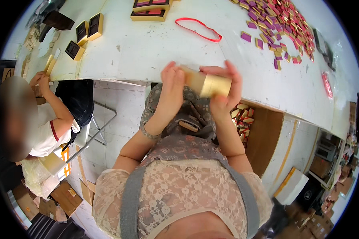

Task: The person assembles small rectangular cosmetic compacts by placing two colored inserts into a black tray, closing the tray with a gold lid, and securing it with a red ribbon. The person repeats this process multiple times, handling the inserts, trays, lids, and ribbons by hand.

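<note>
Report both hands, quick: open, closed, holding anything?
Left hand: at the box; blurred, grip can't be told.
Right hand: closed, holding the box.

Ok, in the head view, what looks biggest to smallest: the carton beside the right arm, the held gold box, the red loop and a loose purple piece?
1. Carton
2. Gold box and red loop: similar lengths, and the box seems nearer, so I can't rank them.
3. Purple piece
</note>
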Tool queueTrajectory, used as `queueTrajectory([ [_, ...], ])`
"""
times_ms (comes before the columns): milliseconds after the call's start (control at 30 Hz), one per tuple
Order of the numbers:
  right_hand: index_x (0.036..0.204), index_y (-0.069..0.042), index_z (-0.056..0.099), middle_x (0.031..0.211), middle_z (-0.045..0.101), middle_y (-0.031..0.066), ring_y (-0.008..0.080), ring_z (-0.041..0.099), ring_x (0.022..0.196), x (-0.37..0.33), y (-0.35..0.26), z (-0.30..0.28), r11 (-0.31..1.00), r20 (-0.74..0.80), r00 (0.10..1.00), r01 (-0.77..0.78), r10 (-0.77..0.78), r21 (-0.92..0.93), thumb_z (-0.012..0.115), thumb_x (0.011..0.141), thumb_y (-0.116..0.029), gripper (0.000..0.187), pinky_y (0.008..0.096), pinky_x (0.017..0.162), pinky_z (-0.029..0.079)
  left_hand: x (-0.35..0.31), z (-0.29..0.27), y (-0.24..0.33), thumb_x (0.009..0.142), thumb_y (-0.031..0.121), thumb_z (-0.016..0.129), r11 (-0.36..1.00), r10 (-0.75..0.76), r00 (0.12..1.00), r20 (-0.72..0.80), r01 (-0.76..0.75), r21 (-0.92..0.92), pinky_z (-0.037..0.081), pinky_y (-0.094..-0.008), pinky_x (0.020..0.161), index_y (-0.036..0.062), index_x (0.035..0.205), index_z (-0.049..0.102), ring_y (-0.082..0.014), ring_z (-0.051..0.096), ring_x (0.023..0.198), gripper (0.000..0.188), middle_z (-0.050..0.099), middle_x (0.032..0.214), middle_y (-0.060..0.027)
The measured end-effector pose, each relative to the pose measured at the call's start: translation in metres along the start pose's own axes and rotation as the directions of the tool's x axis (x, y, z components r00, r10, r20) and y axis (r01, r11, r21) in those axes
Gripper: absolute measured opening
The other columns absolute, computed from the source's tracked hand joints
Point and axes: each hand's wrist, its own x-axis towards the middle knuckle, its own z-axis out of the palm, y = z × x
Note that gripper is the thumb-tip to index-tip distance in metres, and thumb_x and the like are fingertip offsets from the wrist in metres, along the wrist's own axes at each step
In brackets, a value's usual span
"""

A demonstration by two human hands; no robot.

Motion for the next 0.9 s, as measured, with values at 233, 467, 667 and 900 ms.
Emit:
queueTrajectory([
  [233,0.11,-0.002,0.051,0.105,0.063,0.0122,0.0151,0.061,0.088,0.0,0.006,0.014,0.963,-0.08,0.96,-0.268,0.27,0.028,0.067,0.089,-0.023,0.033,0.0269,0.074,0.05,-0.001,0.001,0.047,0.092,0.017,0.062,0.958,0.208,0.969,0.132,-0.23,0.173,0.044,-0.0392,0.095,0.0054,0.135,0.037,-0.0291,0.047,0.119,0.051,0.032,0.141,-0.0158],
  [467,0.092,-0.003,0.056,0.097,0.058,0.0042,0.0101,0.057,0.081,-0.006,0.016,0.02,0.995,-0.112,0.992,-0.054,0.063,0.09,0.064,0.088,-0.008,0.01,0.0247,0.073,0.048,-0.004,-0.005,0.04,0.091,0.003,0.059,0.969,-0.061,0.978,0.2,0.106,-0.223,0.05,-0.0282,0.084,0.0062,0.124,0.04,-0.0179,0.057,0.107,0.039,0.036,0.141,-0.0123],
  [667,0.096,0.001,0.064,0.093,0.063,0.0034,0.0104,0.06,0.088,0.019,-0.012,0.008,0.807,0.103,0.821,-0.57,0.561,0.153,0.067,0.086,-0.006,0.012,0.0244,0.075,0.05,-0.005,-0.008,0.029,0.087,0.002,0.064,0.977,0.207,0.973,0.097,-0.201,-0.068,0.05,-0.0299,0.085,0.0054,0.124,0.04,-0.021,0.056,0.108,0.044,0.037,0.139,-0.0152],
  [900,0.103,0.001,0.068,0.108,0.065,0.0117,0.0166,0.064,0.093,0.016,-0.021,-0.005,0.923,0.21,0.9,-0.381,0.383,-0.049,0.067,0.085,-0.006,0.018,0.0274,0.078,0.053,-0.001,-0.018,0.034,0.089,0.014,0.065,0.969,0.235,0.96,0.15,-0.243,0.04,0.048,-0.0325,0.083,0.0071,0.122,0.046,-0.0202,0.056,0.104,0.038,0.044,0.133,-0.0136],
])
